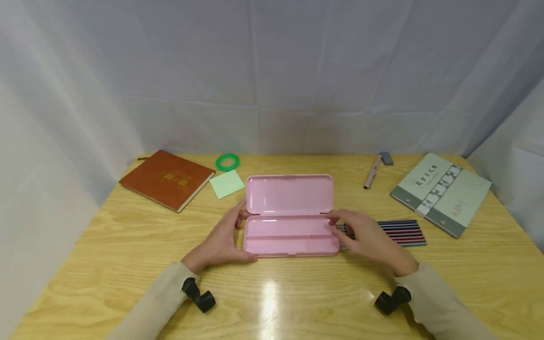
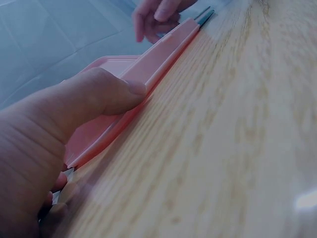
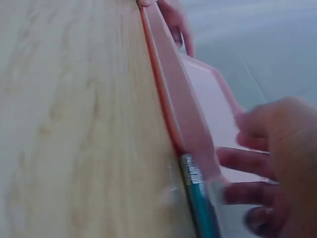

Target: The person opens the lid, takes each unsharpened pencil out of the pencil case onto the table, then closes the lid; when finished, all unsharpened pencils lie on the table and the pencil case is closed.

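A pink pencil case (image 1: pixel 292 236) lies on the table with its lid (image 1: pixel 290 194) raised at the back. Its tray shows bare compartments. At its left end, my left hand (image 1: pixel 223 236) holds the case, thumb on the front corner and fingers at the rear side; the left wrist view shows that thumb (image 2: pixel 111 94) against the front wall. My right hand (image 1: pixel 367 236) hovers at the case's right end, fingers loosely bent and spread. In the right wrist view these fingers (image 3: pixel 247 163) are blurred; contact is unclear. Several pencils (image 1: pixel 403 232) lie beneath and beyond the right hand, partly hidden.
At the back left are a brown notebook (image 1: pixel 170 179), a pale green sticky-note pad (image 1: pixel 227 183) and a green tape ring (image 1: pixel 227 162). A pink pen (image 1: pixel 372 172), a grey eraser (image 1: pixel 386 158) and a grey-green notebook (image 1: pixel 442 193) lie at the right.
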The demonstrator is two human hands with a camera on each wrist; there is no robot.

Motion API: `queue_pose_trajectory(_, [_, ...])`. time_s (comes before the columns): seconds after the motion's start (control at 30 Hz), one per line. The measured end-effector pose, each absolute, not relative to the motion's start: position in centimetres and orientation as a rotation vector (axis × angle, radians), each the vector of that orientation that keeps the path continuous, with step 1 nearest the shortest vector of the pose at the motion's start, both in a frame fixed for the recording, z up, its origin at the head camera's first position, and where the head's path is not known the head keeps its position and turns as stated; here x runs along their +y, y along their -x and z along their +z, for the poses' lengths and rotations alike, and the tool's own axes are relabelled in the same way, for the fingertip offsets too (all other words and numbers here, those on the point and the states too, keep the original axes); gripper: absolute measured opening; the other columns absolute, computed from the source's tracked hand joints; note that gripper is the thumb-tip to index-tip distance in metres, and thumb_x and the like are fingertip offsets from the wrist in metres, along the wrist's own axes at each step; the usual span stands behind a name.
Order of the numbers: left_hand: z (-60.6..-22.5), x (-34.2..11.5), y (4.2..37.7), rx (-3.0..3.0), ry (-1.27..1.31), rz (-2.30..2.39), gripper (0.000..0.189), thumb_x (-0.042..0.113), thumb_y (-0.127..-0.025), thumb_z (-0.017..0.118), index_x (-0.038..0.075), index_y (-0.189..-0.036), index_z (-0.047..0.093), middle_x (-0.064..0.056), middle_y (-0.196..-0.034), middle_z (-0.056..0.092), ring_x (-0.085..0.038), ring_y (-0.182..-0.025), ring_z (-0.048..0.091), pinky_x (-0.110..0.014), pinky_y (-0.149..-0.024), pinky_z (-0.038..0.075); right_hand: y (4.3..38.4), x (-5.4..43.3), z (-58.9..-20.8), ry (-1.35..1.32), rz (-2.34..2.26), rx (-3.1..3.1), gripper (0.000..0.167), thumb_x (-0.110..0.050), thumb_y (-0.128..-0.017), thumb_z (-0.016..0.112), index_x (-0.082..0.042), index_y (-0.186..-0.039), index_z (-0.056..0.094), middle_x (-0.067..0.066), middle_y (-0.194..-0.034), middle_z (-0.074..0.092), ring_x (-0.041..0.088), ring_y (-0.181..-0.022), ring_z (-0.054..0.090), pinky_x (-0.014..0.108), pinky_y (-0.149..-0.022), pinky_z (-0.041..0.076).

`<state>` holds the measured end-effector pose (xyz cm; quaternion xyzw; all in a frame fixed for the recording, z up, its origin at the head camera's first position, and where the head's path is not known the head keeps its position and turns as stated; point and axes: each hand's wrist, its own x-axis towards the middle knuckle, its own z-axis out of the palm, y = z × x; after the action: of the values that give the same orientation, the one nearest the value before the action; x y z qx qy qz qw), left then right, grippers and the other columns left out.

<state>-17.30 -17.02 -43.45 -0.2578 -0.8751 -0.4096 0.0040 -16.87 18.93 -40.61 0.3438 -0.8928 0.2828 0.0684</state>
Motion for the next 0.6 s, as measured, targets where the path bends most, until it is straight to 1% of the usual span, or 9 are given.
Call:
queue_pose_trajectory(0.07, [-43.4, -17.1, 17.3, -2.744, 0.808, -1.287, 0.131, 0.031, -0.050, 0.092, 0.007, -0.154, 0.016, -0.005, -0.120, 0.053, -0.015, -0.093, 0.041, -0.028, -0.082, 0.038, 17.0, 18.8, -40.5, -1.043, 0.914, -2.787, 0.039, -0.013, -0.092, 0.063, -0.012, -0.130, 0.057, -0.003, -0.100, 0.067, -0.001, -0.060, 0.043, 0.021, -0.056, 0.040])
queue_pose_trajectory(0.17, [-43.3, -17.2, 17.3, -2.733, 0.819, -1.290, 0.130, 0.033, -0.051, 0.092, 0.008, -0.154, 0.016, -0.005, -0.120, 0.053, -0.015, -0.093, 0.041, -0.028, -0.082, 0.038, 17.3, 18.6, -40.6, -1.029, 1.019, -2.824, 0.038, -0.012, -0.094, 0.061, -0.010, -0.131, 0.054, -0.001, -0.099, 0.067, -0.001, -0.060, 0.044, 0.021, -0.055, 0.041])
queue_pose_trajectory(0.3, [-43.3, -17.4, 17.3, -2.722, 0.821, -1.285, 0.130, 0.033, -0.051, 0.092, 0.007, -0.153, 0.016, -0.005, -0.119, 0.054, -0.015, -0.093, 0.041, -0.028, -0.081, 0.039, 18.7, 18.4, -40.6, -0.984, 1.079, -2.687, 0.041, -0.005, -0.092, 0.060, 0.000, -0.131, 0.048, 0.005, -0.096, 0.062, -0.001, -0.058, 0.042, 0.021, -0.051, 0.040])
queue_pose_trajectory(0.37, [-43.3, -17.4, 17.3, -2.714, 0.820, -1.286, 0.130, 0.032, -0.050, 0.092, 0.006, -0.153, 0.017, -0.005, -0.119, 0.054, -0.015, -0.093, 0.041, -0.028, -0.081, 0.038, 19.5, 18.3, -40.5, -0.905, 1.103, -2.651, 0.047, -0.004, -0.093, 0.058, 0.004, -0.136, 0.040, 0.005, -0.086, 0.058, 0.000, -0.056, 0.040, 0.022, -0.052, 0.039])
queue_pose_trajectory(0.43, [-43.3, -17.4, 17.3, -2.712, 0.827, -1.294, 0.130, 0.031, -0.050, 0.092, 0.008, -0.153, 0.017, -0.004, -0.120, 0.054, -0.015, -0.093, 0.041, -0.027, -0.081, 0.038, 20.1, 18.2, -40.3, -0.787, 1.229, -2.680, 0.053, -0.007, -0.097, 0.054, 0.004, -0.143, 0.029, 0.002, -0.074, 0.051, 0.002, -0.051, 0.036, 0.023, -0.049, 0.036])
queue_pose_trajectory(0.5, [-43.3, -17.4, 17.3, -2.716, 0.838, -1.294, 0.130, 0.031, -0.050, 0.092, 0.008, -0.154, 0.016, -0.004, -0.120, 0.054, -0.015, -0.093, 0.041, -0.027, -0.082, 0.038, 20.7, 18.1, -40.1, -0.632, 1.452, -2.728, 0.056, -0.014, -0.101, 0.047, 0.004, -0.147, 0.021, -0.002, -0.063, 0.043, 0.003, -0.048, 0.033, 0.025, -0.048, 0.033])
queue_pose_trajectory(0.57, [-43.3, -17.4, 17.3, -2.720, 0.826, -1.301, 0.132, 0.031, -0.050, 0.093, 0.009, -0.154, 0.015, -0.003, -0.120, 0.054, -0.015, -0.093, 0.041, -0.027, -0.081, 0.038, 21.2, 18.0, -40.0, -0.508, 1.793, -2.725, 0.056, -0.020, -0.104, 0.037, 0.003, -0.150, 0.016, -0.004, -0.059, 0.036, 0.005, -0.046, 0.028, 0.026, -0.047, 0.028])
queue_pose_trajectory(0.6, [-43.2, -17.4, 17.2, -2.723, 0.812, -1.302, 0.133, 0.031, -0.049, 0.093, 0.008, -0.154, 0.014, -0.003, -0.120, 0.055, -0.014, -0.092, 0.041, -0.027, -0.081, 0.038, 21.3, 18.0, -39.9, -0.469, 1.960, -2.688, 0.055, -0.024, -0.105, 0.034, 0.004, -0.150, 0.017, -0.005, -0.058, 0.034, 0.006, -0.046, 0.026, 0.027, -0.046, 0.025])
